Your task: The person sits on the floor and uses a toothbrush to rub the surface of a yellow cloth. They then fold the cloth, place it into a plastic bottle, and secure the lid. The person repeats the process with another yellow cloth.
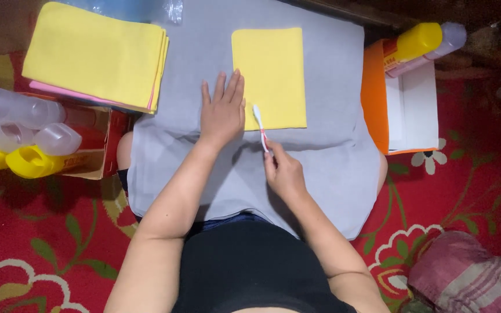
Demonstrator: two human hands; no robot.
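Note:
A yellow rectangular sheet [273, 75] lies on a grey cloth [331, 168] spread over my lap. My left hand [222, 109] rests flat with fingers spread on the cloth, its fingertips overlapping the sheet's left edge. My right hand [282, 174] grips the handle of a small white and pink brush [260, 124], like a toothbrush. The brush head touches the sheet near its lower left corner.
A stack of yellow sheets with a pink one under it [97, 55] sits at the upper left. Clear plastic bottles with yellow caps [21, 136] fill a cardboard box at left. An orange and white box [407, 107] and a yellow-capped bottle [421, 40] stand at right. A red floral carpet [47, 232] lies beneath.

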